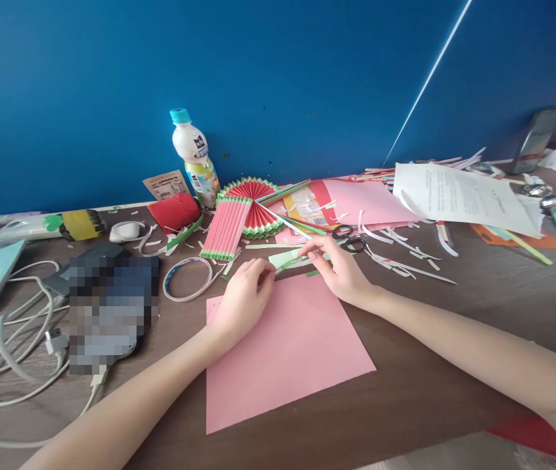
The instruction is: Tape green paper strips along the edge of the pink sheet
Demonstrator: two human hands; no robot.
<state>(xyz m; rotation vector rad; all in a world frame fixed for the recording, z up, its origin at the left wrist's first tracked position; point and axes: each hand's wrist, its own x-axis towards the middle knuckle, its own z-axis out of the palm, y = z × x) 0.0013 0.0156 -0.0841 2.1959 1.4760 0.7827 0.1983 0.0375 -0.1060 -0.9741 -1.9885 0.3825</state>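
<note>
A pink paper sheet [290, 359] lies flat on the table under my wrists. At its far edge is a narrow green paper strip [287, 263], beside pale green paper scraps. My left hand [244, 295] rests over the sheet's upper left part, thumb and fingers pinched at the strip's near end. With bent fingers, my right hand [335, 271] holds the other end from the right. Just beyond the right hand lie black-handled scissors [355, 244]. The fingertips hide part of the strip.
Behind the hands are a folded pink-and-green panel [227, 228], a red-and-green paper fan [270, 222] and a bottle [196, 156]. A tape roll [165, 287], phone [115, 313] and white cables [0, 339] lie left. White paper strips [400, 261] and a printed sheet [464, 196] lie right.
</note>
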